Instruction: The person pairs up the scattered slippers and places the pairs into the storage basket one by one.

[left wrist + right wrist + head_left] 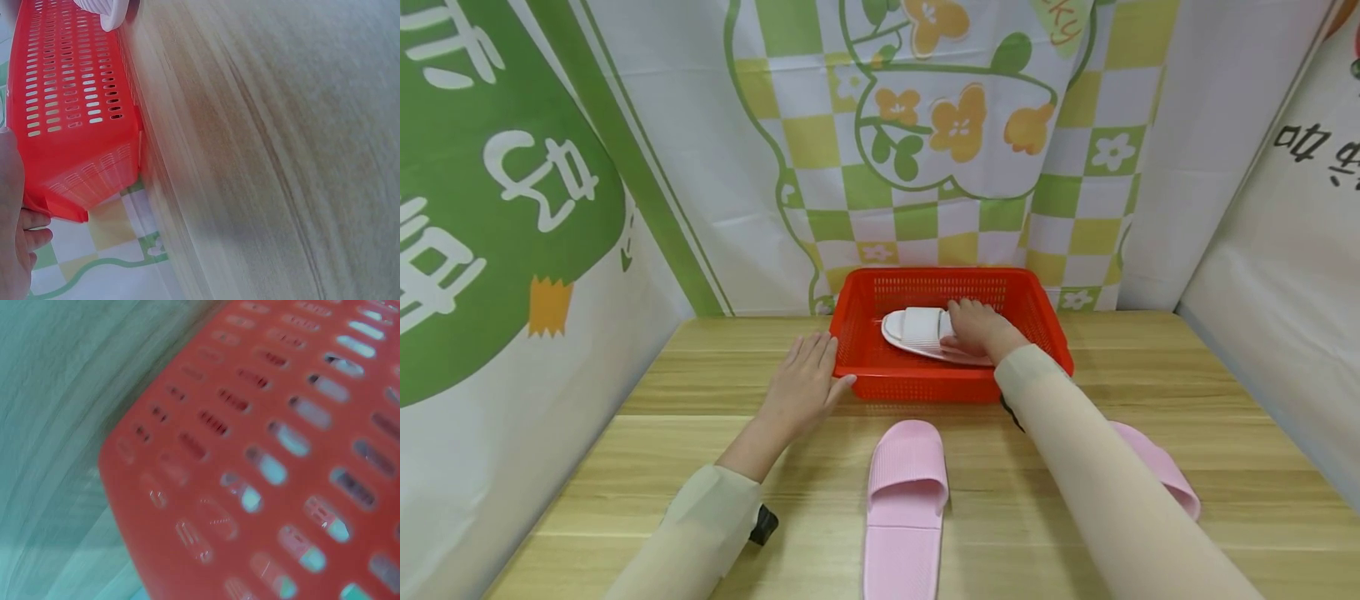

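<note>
A white slipper (917, 327) lies in a red plastic basket (940, 385), its toe toward the left. My right hand (981, 327) reaches over the basket's front rim and grips the slipper at its strap, covering part of it. Against the basket's left side rests my left hand (805, 379), fingers straight and thumb spread to the front corner. In the left wrist view, fingertips (39, 237) show beside the basket's rim. Only the slotted basket wall (250, 450) fills the right wrist view, so that hand is hidden there.
One pink slipper (908, 500) lies in front of the basket on the wooden table (805, 533). Another pink slipper (1157, 467) is partly hidden by my right forearm. Behind the basket hangs a checked, flowered cloth (917, 225), and printed sheets flank the table.
</note>
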The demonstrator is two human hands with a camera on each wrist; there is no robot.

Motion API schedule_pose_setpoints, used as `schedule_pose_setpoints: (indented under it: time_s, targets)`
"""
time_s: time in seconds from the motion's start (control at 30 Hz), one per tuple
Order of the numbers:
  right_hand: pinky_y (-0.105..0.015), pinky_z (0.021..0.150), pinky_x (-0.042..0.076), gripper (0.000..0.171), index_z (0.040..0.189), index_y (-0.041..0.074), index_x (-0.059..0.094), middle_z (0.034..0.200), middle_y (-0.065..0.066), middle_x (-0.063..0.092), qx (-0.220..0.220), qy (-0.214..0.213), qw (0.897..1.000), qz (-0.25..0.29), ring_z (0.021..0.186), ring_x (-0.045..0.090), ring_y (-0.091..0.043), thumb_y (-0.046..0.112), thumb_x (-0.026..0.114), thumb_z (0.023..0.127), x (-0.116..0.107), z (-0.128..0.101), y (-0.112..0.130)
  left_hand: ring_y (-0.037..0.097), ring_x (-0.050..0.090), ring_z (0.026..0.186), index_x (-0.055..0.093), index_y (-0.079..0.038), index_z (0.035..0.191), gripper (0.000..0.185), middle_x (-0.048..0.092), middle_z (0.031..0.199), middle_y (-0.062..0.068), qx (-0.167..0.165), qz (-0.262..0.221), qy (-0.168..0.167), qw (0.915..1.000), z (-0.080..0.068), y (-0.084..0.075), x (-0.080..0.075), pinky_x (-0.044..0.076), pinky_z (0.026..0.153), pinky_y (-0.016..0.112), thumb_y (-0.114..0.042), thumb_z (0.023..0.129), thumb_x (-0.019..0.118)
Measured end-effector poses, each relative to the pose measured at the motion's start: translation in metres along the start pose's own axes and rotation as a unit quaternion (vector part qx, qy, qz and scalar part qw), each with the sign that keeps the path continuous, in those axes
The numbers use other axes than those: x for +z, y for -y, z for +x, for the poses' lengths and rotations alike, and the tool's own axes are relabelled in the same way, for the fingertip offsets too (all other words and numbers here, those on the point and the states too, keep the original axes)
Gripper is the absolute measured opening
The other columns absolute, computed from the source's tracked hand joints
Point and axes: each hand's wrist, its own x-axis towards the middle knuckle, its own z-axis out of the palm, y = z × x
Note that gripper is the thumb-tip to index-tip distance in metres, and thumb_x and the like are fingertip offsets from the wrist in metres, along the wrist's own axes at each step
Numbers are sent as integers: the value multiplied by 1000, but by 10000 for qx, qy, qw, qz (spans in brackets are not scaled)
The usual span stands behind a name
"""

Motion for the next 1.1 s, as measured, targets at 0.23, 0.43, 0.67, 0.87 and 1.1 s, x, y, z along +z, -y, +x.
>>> schedule_pose_setpoints:
  time_s: [0.23, 0.43, 0.67, 0.87, 1.1]
  targets:
    - [-49, 109, 32, 66, 139, -5, 41, 139, -23, 45, 3, 138, 9998, 124, 130, 41, -37, 38, 63, 94, 0, -4, -3, 37, 29, 140, 37, 9, 144, 68, 37, 148, 25, -37, -23, 65, 10000, 0, 0, -1, 12, 116, 47, -45, 102, 40]
    - [-49, 109, 32, 69, 139, -6, 40, 139, -24, 44, -9, 136, 9998, 120, 130, 41, -37, 39, 65, 92, 0, -5, -3, 37, 30, 140, 38, 9, 143, 68, 38, 148, 24, -20, 3, 39, 10000, 0, 0, -1, 13, 116, 47, -45, 102, 40]
    - [-51, 112, 25, 81, 148, -5, 29, 150, -24, 33, 48, 271, 9996, -5, 138, 31, -38, 43, 63, 92, 0, -4, -5, 36, 29, 140, 37, 8, 144, 69, 36, 149, 24, -48, 3, 84, 10000, 0, 0, 0, 11, 117, 47, -46, 102, 40]
    - [-52, 114, 18, 83, 153, -3, 18, 157, -22, 19, 140, 428, 9990, -3, 144, 19, -37, 43, 58, 95, -2, -9, -4, 37, 30, 140, 37, 9, 144, 68, 37, 148, 24, -25, -17, 57, 10000, 0, 0, -1, 13, 116, 48, -45, 102, 40]
    - [-53, 114, 16, 83, 153, -1, 17, 158, -22, 16, 168, 488, 9987, 40, 144, 17, -38, 44, 56, 96, -3, -11, -3, 37, 30, 140, 38, 9, 144, 68, 37, 148, 24, -17, -21, 51, 10000, 0, 1, 0, 14, 116, 48, -45, 102, 41]
